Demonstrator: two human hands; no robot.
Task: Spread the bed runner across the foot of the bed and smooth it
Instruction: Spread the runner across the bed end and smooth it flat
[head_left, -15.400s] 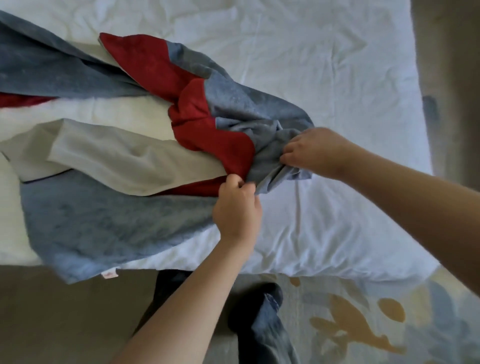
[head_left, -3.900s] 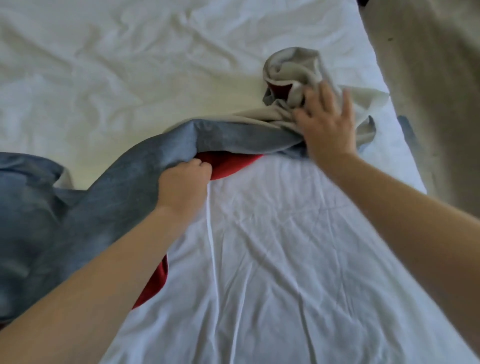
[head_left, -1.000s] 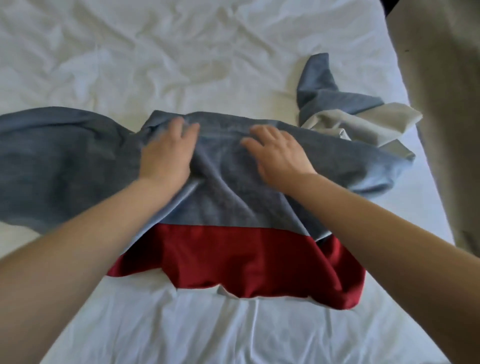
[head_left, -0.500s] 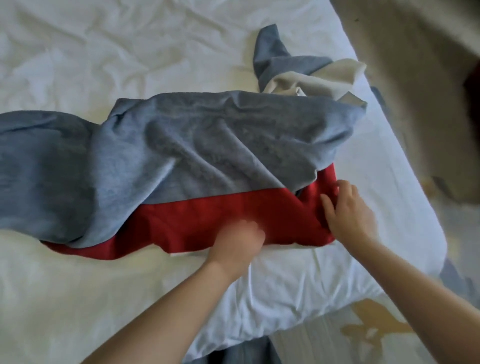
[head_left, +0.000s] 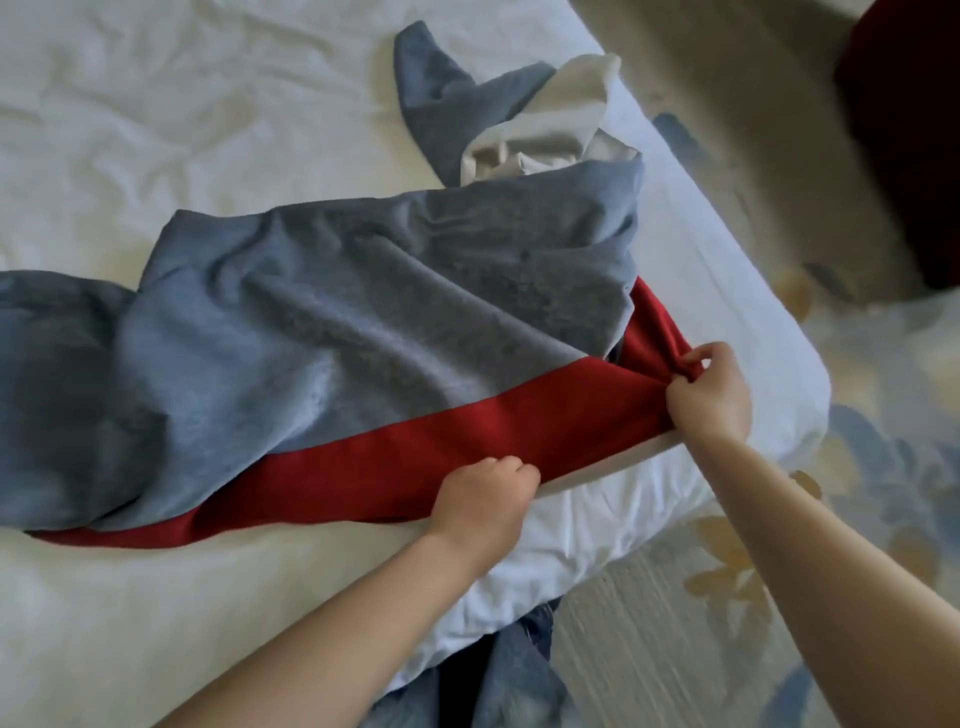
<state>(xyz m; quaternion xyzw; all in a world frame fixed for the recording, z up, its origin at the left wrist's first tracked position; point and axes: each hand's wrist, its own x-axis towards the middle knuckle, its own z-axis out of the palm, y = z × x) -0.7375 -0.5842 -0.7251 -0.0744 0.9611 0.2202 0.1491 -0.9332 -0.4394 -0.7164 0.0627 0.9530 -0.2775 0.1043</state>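
The soft bed runner (head_left: 332, 332), fuzzy grey with a red strip, lies crumpled across the wrinkly white bed (head_left: 156, 119); the left hand (head_left: 483, 499) pinches its red edge; the right hand (head_left: 709, 395) grips a bunched red corner.

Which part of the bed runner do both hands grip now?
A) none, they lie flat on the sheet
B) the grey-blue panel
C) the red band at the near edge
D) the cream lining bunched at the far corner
C: the left hand and the right hand both pinch the red band of the bed runner, fingers curled.
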